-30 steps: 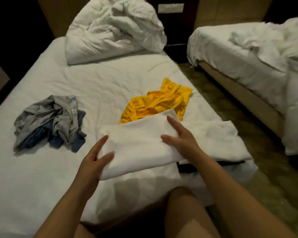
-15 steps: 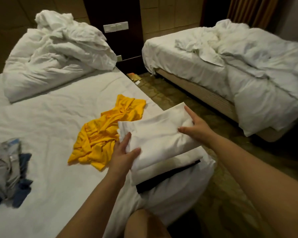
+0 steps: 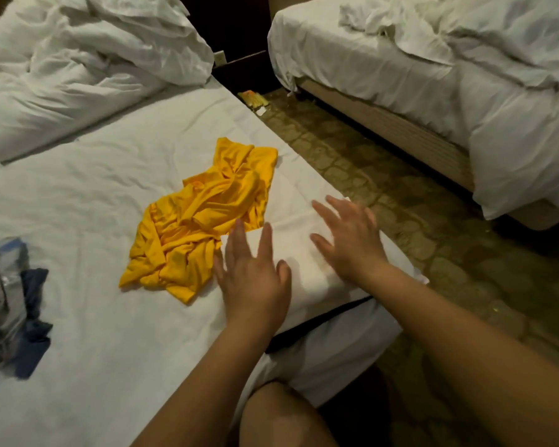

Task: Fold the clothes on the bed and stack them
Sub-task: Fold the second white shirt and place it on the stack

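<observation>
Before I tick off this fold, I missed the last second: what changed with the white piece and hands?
The folded white garment, held in both hands before, now lies on the stack at the bed's edge. The left hand and right hand let go, open over it. The yellow garment and grey-blue pile stayed put.

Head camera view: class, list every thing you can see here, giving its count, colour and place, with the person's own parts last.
folded stack: one, white over a dark bottom layer, near bed's right edge
yellow garment: one, yellow, crumpled mid-bed, left of the stack
clothes pile: one, grey and blue, unfolded, bed's left edge
duvet: one, white, bunched at the bed's head
near bed: one, white sheet
second bed: one, white, rumpled, right
nightstand: one, dark, between the beds
floor: patterned, brownish, between the beds
knee: one, bare, bottom centre
left grip: one hand, fingers straight, stack's left end
right grip: one hand, fingers spread, stack's right part
</observation>
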Available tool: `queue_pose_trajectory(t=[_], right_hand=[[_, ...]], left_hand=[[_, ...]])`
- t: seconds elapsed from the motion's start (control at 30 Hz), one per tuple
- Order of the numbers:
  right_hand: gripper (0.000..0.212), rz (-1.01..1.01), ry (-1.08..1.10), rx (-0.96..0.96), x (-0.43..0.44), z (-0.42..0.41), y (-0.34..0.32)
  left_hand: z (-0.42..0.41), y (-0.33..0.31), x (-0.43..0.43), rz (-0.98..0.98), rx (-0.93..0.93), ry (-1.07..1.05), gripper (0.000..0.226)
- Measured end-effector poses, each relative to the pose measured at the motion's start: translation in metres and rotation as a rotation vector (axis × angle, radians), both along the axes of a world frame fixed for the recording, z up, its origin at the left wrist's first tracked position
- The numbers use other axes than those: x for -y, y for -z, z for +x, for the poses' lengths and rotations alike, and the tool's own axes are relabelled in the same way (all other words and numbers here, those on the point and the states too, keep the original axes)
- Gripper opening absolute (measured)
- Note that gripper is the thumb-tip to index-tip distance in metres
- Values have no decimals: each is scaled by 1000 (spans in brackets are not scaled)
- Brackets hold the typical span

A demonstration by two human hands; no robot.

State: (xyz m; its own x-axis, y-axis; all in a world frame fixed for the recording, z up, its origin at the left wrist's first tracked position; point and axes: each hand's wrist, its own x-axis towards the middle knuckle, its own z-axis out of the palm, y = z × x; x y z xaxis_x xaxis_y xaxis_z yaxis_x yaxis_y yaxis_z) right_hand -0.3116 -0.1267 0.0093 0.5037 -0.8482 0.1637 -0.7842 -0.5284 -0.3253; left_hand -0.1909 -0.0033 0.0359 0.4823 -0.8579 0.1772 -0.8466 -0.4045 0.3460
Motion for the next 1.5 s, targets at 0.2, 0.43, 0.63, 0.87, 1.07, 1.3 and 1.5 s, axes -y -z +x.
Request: queue_pose_trajectory(t=[0.2,0.43,0.63,0.87,1.07,1.3,1.5], right_hand=[[58,154,-45,-167,-7,29,43],[60,146,-43,-175,-3,33,60],[59,154,-33,-224,-12,32,49],[62,96,9,-326,-47,24,-2],[64,-30,-56,-246,-113,35,-49],[60,-86,-164,-189,-180,63,-77],[59,-77,-247,-155,-219,86,-80]], left_hand=[[6,56,26,245,92,46,57],[14,82,27,209,103,38,69],[11,68,18,262,88,58,76],[23,23,-53,316,166,25,60],[42,-20,-128,247,159,-91,61],[49,-56,-202,159,174,-242,60],[61,-55,-243,174,161,-336,60]])
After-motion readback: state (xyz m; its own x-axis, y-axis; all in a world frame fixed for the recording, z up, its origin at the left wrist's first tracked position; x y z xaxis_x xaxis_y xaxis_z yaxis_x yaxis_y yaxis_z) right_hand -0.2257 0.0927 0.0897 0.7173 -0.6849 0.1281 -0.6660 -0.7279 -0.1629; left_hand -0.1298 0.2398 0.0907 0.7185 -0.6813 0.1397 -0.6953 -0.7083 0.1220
